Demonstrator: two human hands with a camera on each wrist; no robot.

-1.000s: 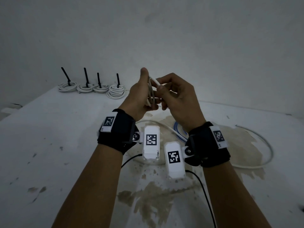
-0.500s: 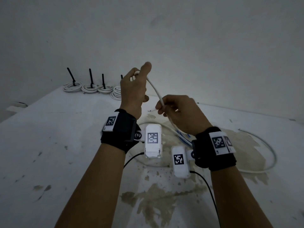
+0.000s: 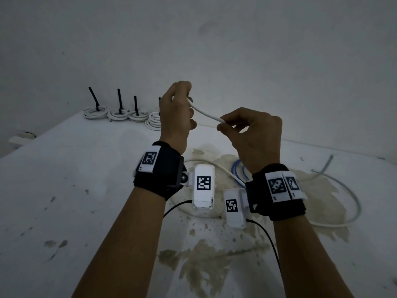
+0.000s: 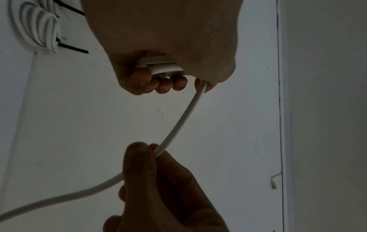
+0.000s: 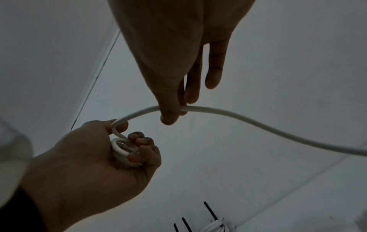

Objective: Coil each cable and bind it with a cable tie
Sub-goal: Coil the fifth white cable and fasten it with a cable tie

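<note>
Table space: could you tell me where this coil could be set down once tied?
Bare table lies left of the left hand, in front of the four tied coils. Below the hands it is crowded: loose white cable and blue cable.

A white, stained table (image 3: 64,190) carries four tied coils (image 3: 120,114) at its far edge, a loose white cable (image 3: 352,196) and a blue cable (image 3: 239,168).
</note>
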